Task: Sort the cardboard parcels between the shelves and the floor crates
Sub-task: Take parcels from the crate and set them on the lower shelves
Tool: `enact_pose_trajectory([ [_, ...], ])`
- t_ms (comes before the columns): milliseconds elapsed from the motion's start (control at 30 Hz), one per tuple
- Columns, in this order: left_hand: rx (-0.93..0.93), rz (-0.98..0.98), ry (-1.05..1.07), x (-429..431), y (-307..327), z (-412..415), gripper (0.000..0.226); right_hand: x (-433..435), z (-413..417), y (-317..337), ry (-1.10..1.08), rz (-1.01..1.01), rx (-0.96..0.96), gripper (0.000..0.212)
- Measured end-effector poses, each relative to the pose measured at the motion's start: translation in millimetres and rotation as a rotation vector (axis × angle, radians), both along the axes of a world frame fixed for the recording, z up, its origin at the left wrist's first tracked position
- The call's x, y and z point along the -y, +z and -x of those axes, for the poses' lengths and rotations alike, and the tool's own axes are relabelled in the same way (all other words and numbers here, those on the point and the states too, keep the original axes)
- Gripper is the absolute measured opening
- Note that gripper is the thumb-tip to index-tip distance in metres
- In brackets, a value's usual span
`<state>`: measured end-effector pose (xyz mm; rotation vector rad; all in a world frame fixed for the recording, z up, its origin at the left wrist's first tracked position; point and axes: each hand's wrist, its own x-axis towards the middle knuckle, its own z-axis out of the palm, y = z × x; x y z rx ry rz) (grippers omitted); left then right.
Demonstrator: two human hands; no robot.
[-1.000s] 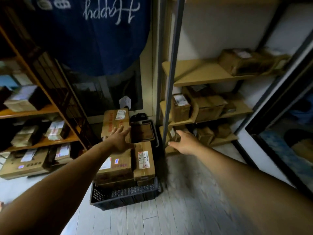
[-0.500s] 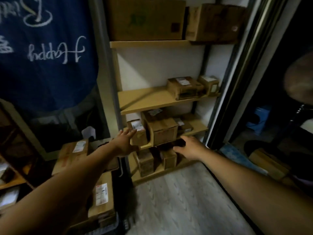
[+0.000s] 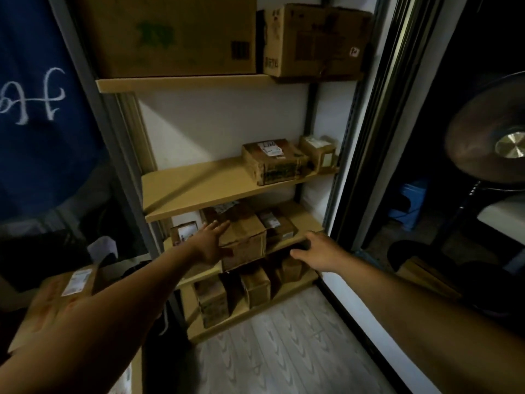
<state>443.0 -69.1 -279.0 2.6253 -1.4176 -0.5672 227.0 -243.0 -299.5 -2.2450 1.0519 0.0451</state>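
A wooden shelf unit (image 3: pixel 199 191) faces me, with cardboard parcels on every level. My left hand (image 3: pixel 211 241) lies with straight fingers against the left side of a mid-size parcel (image 3: pixel 247 240) on the second shelf from the bottom. My right hand (image 3: pixel 318 250) hovers at that shelf's front edge to the parcel's right, fingers loosely bent and holding nothing. A small labelled parcel (image 3: pixel 184 233) stands left of my left hand, another labelled parcel (image 3: pixel 277 226) to the right. Several small parcels (image 3: pixel 255 285) fill the bottom shelf.
Two big boxes (image 3: pixel 176 35) sit on the top shelf, two labelled parcels (image 3: pixel 272 160) on the one below. Labelled parcels (image 3: pixel 71 288) are stacked at lower left under my left arm. A dark doorway with a fan (image 3: pixel 494 143) opens on the right. Wood floor (image 3: pixel 270 351) lies below.
My view has swung right and up, from the floor crate to the shelf unit. My left hand has come onto the mid-size parcel's side; my right hand has come level with that shelf's front edge.
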Motion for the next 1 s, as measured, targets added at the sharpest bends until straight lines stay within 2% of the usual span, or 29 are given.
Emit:
enact_pose_trajectory([
  [100, -0.009, 0.016, -0.012, 35.0, -5.1, -29.2, 0.085, 31.7, -19.9, -0.1, -0.007, 0.022, -0.039, 0.081],
  [300, 0.004, 0.028, -0.07, 114.9, 0.2, -77.3, 0.08, 105.1, -63.0, 10.4, -0.028, 0.072, -0.039, 0.07],
  [400, -0.01, 0.003, -0.086, 145.5, -1.1, -88.5, 0.079, 134.3, -75.2, 9.0, -0.066, 0.058, -0.034, 0.081],
  [500, -0.027, -0.044, -0.085, 169.0, -12.1, -100.3, 0.083, 158.4, -84.8, 4.3, -0.047, 0.045, -0.055, 0.074],
  [567, -0.029, -0.059, -0.069, 178.7, -16.1, -105.5, 0.083, 174.8, -91.2, 1.6, -0.03, 0.04, -0.066, 0.075],
  [700, -0.036, -0.073, -0.022, 199.4, -26.3, -106.4, 0.082, 217.4, -106.5, -8.8, 0.043, 0.029, -0.1, 0.095],
  [867, -0.09, -0.037, 0.075, 229.6, -50.1, -95.8, 0.082, 273.4, -115.4, -25.8, 0.138, 0.091, -0.131, 0.085],
  [1000, -0.127, -0.089, 0.207, 272.3, -71.7, -64.1, 0.082, 331.4, -111.2, -47.5, 0.229, 0.086, -0.166, 0.083],
])
